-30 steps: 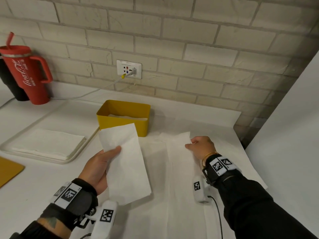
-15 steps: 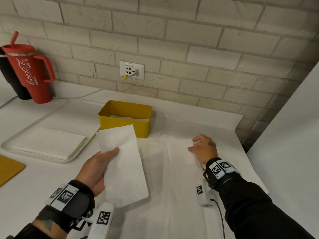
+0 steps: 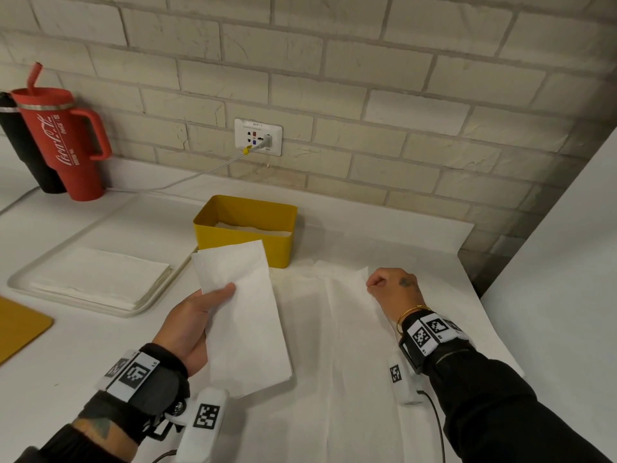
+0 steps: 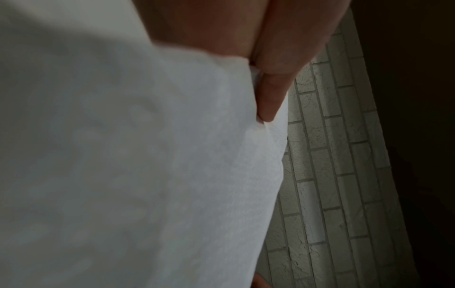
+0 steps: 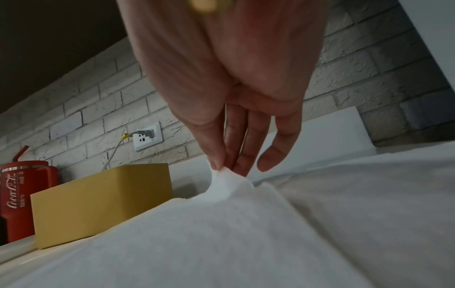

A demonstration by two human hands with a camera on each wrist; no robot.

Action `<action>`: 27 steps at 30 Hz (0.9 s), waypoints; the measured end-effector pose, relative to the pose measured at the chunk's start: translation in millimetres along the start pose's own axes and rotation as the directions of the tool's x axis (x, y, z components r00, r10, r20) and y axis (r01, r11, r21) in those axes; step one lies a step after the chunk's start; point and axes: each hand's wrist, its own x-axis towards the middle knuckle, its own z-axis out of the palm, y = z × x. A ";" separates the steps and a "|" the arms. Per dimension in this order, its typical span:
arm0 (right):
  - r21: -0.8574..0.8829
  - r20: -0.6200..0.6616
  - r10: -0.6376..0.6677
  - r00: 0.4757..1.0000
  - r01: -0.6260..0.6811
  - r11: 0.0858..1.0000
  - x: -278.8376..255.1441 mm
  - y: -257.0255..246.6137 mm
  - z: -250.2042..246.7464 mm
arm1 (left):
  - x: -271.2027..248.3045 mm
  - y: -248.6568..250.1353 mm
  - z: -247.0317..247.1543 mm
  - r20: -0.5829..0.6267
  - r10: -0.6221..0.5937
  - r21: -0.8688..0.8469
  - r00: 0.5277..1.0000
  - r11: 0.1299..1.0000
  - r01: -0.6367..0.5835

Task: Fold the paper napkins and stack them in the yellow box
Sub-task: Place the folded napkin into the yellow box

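Observation:
My left hand [image 3: 203, 312] holds a folded white napkin [image 3: 243, 315] above the counter, thumb on top, just in front of the yellow box [image 3: 245, 228]. The same folded napkin [image 4: 147, 165] fills the left wrist view under my thumb [image 4: 270, 93]. White napkins lie inside the box. My right hand [image 3: 394, 289] pinches the far corner of another napkin [image 3: 350, 329] lying flat on the white paper sheet. In the right wrist view thumb and fingertips [image 5: 219, 163] lift that napkin corner [image 5: 226, 181] slightly; the yellow box [image 5: 103, 204] stands to its left.
A white tray [image 3: 43, 272] with a stack of unfolded napkins [image 3: 100, 275] sits at the left. A red tumbler [image 3: 63, 142] and a black bottle [image 3: 20, 145] stand at the back left. A cable [image 3: 187, 182] runs from the wall socket [image 3: 257, 137]. A yellow lid [image 3: 20, 325] lies at the left edge.
My right hand has closed its fingers into a pinch on the flat napkin's far corner. The left hand has lifted its folded napkin slightly toward the box.

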 end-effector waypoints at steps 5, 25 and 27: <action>-0.015 0.074 0.084 0.994 -0.083 0.996 -4.6 -1.3 4.8 | 0.5 -1.0 1.1 0.008 -0.011 0.006 1.000 1.000 0.011; 0.033 -0.113 0.073 0.991 -0.070 0.997 -5.7 0.5 5.2 | 0.3 -0.7 -3.0 0.001 -0.016 0.005 1.000 1.000 0.016; 0.063 -0.222 -0.032 0.975 0.047 0.997 -6.4 -11.3 -3.1 | 1.2 -1.0 -2.5 0.000 -0.019 0.006 1.000 1.000 0.019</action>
